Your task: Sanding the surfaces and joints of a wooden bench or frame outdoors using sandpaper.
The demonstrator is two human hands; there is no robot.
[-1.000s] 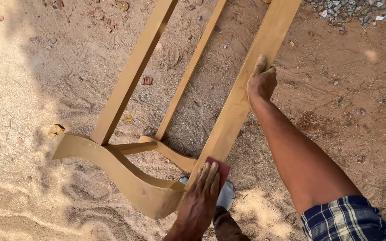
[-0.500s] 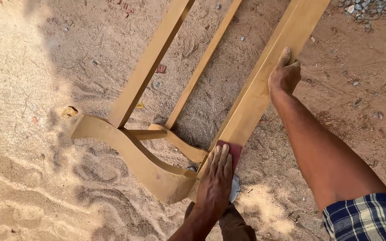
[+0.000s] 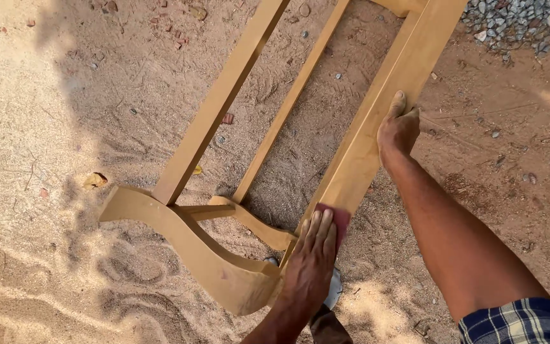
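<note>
a sandy yard (image 3: 46,255) spreads under everything, pale and sunlit at left, shaded and reddish toward the right. on it lies a wooden frame (image 3: 224,114), its long straight rails running from the top edge down to a curved, wavy end piece (image 3: 179,239) at lower left. the broadest rail (image 3: 386,102) runs along the frame's right side. a bare leg (image 3: 459,248) reaches down from the lower right, its foot (image 3: 397,130) planted against the outer edge of that rail, toes on the wood. a strip of blue checked cloth (image 3: 520,322) shows above the knee. one hand (image 3: 310,264), which one cannot be told, lies flat with fingers straight and close together, pressing a dark red piece of sandpaper (image 3: 337,220) onto the lower end of the broad rail, just above where it joins the curved piece; the palm pins the sheet rather than gripping it. no second hand shows. grey gravel (image 3: 517,22) sits in the top right corner, and a dry leaf (image 3: 95,180) lies on the sand left of the frame.
</note>
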